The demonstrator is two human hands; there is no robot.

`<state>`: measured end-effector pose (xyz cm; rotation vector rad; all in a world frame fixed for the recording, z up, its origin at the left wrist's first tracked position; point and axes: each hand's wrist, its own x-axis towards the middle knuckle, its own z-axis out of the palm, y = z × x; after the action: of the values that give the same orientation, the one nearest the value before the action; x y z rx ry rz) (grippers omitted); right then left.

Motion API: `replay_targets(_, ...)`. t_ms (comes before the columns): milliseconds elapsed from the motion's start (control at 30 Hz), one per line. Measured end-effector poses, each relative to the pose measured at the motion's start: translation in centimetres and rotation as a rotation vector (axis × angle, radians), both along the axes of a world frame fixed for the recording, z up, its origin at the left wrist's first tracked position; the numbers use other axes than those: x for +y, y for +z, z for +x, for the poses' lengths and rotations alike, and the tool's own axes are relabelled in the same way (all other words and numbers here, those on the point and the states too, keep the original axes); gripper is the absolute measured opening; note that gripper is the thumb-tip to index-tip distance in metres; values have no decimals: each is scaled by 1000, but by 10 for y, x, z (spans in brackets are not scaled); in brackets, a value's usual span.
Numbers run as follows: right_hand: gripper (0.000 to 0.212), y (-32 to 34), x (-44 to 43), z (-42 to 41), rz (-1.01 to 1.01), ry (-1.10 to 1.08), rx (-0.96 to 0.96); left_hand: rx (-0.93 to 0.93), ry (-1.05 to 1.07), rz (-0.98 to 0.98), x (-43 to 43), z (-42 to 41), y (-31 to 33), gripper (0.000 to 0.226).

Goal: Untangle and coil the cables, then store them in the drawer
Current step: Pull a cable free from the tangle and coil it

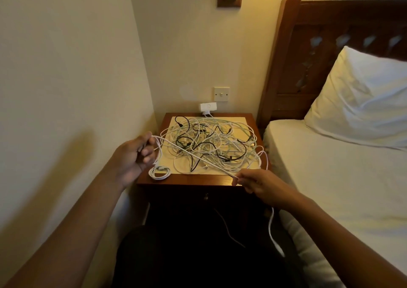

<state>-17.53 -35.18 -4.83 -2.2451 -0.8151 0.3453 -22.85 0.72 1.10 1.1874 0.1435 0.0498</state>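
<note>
view: head
left hand: raised just left of the worktop, fingers curled round loops of a white cable
right hand: at the worktop's front right corner, fingertips pinching the same cable
cable: stretched between the two hands, crossing over the tangle; its tail hangs down below the right hand
tangle: white and black cables heaped across the mat
coil: small wound white cable on the worktop's front left corner, just beside the left hand
worktop: wooden bedside unit
mat: cream, covers most of the worktop
drawer: under the worktop's front edge, in shadow, knob showing
adapter: white, on the wall behind the worktop, below a switch
bed: right of the worktop, white sheet
pillow: leaning against the headboard
</note>
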Motion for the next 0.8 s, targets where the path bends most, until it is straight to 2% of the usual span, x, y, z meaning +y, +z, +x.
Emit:
replay_targets(167, 21, -19, -22, 6, -191, -66, -32, -53, 195, -302, 11, 11, -3, 29)
replay_targets(233, 29, -39, -40, 5, -278, -163, -69, -68, 253, -341, 21, 12, -1, 21)
replay_targets(400, 26, -74, -48, -3, -434, -313, -12, -87, 258, -344, 9, 8, -1, 24)
replay_targets(567, 16, -64, -29, -9, -583, -201, 98, -119, -17, -172, -28, -17, 27, 26)
replay_targets(633, 28, -37, -15, -14, -508, -197, 25, -114, -117, -53, -42, -27, 36, 27)
replay_targets(733, 58, 27, 17, -35, -149, -191, -132, -86, -253, 3, -68, -36, 40, 28)
replay_targets(800, 61, 62, 43, -46, 76, -75, -142, -53, -308, 10, -89, -40, 40, 30)
